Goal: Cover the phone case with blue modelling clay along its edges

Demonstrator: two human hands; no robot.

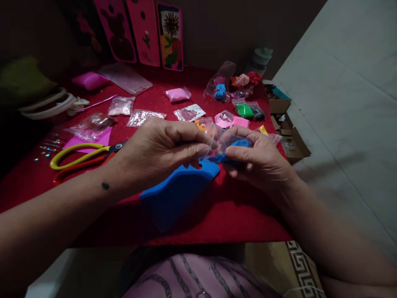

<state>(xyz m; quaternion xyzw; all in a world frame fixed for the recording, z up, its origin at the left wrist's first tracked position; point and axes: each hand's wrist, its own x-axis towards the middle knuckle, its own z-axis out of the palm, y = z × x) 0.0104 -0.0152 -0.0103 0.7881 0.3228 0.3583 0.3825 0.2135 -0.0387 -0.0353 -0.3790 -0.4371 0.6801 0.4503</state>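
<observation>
A clear plastic bag with blue clay (240, 145) is held between both hands above the red cloth. My right hand (256, 155) wraps its fingers and thumb around the clay-filled part. With thumb and fingers, my left hand (173, 145) pinches the bag's clear edge. Below the hands lies a flat blue phone case (182, 188), partly covered by my left hand and in shadow. Scissors (83, 157) with one yellow and one red handle rest beside my left wrist, their blades hidden behind it.
Several clay packets, among them a pink one (178, 94) and a green one (245, 110), lie across the red tablecloth (217, 225). Decorated phone cases (144, 33) lean at the back. A bottle (260, 60) stands back right; cardboard boxes (293, 145) sit beyond the right edge.
</observation>
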